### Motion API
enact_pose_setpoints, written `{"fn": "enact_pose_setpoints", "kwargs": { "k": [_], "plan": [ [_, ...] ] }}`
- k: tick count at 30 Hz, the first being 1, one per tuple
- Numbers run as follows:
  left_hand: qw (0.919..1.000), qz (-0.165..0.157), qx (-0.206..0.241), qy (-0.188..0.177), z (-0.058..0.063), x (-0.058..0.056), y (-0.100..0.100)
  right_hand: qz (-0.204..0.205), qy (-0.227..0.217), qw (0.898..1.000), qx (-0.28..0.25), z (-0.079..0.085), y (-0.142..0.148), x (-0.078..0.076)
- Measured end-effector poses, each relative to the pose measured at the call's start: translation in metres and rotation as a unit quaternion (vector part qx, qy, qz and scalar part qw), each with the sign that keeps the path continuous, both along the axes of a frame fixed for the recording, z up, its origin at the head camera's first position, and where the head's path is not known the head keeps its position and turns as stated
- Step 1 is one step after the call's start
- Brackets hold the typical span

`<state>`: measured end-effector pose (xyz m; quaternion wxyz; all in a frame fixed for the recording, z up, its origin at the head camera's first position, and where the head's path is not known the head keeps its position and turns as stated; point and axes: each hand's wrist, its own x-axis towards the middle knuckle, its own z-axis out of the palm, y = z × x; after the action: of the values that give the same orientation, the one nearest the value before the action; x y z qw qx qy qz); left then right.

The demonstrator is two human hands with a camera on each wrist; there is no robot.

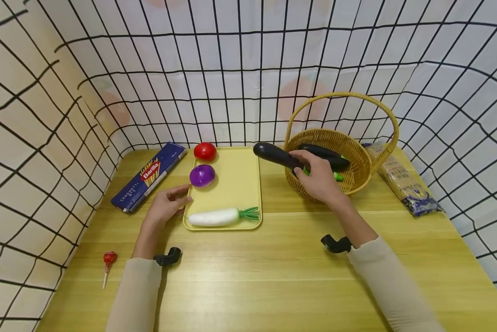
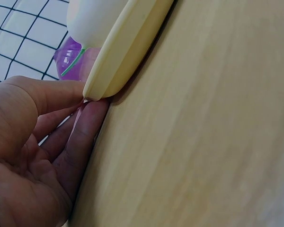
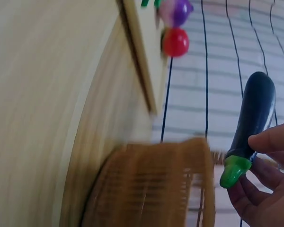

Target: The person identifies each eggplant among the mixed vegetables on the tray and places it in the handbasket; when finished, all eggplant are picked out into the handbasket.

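Observation:
My right hand point(image 1: 320, 177) grips a dark eggplant point(image 1: 273, 154) near its green stem end, holding it over the left rim of the wicker basket point(image 1: 362, 180). The right wrist view shows thumb and fingers round the eggplant point(image 3: 256, 106), just above the green cap. More dark eggplants point(image 1: 335, 161) lie inside the basket. My left hand point(image 1: 165, 205) pinches the left edge of a pale yellow tray point(image 1: 232, 184), thumb at the rim and fingers beneath it in the left wrist view. On the tray are a tomato point(image 1: 204, 151), a round purple vegetable point(image 1: 202, 175) and a white radish point(image 1: 215, 217) with green leaves.
A blue spaghetti box point(image 1: 149, 177) lies left of the tray. A red lollipop point(image 1: 108, 263) is at the front left. Right of the basket lies a clear and blue food bag point(image 1: 406, 184). Black wire grid point(image 1: 240, 71) surrounds the wooden table point(image 1: 248, 281) at the back and sides.

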<state>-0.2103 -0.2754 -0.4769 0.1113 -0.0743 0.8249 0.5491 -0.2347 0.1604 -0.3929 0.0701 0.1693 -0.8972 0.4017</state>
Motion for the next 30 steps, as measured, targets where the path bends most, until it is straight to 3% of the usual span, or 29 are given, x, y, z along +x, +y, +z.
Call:
{"fn": "enact_pose_setpoints", "kwargs": {
  "k": [6, 16, 23, 30],
  "plan": [
    [1.0, 0.001, -0.003, -0.002, 0.001, 0.001, 0.0, -0.03, -0.007, 0.999, 0.007, -0.007, 0.036, 0.001],
    [1.0, -0.001, -0.006, -0.001, 0.001, 0.0, 0.001, -0.047, -0.033, 0.997, 0.05, -0.018, 0.078, 0.005],
    [1.0, -0.001, -0.004, 0.001, 0.001, 0.0, 0.001, -0.022, -0.088, 0.992, 0.092, -0.017, 0.095, 0.006],
    [1.0, 0.002, -0.005, 0.001, 0.002, 0.0, 0.002, 0.012, -0.107, 0.986, 0.129, -0.015, 0.104, 0.005]
  ]
}}
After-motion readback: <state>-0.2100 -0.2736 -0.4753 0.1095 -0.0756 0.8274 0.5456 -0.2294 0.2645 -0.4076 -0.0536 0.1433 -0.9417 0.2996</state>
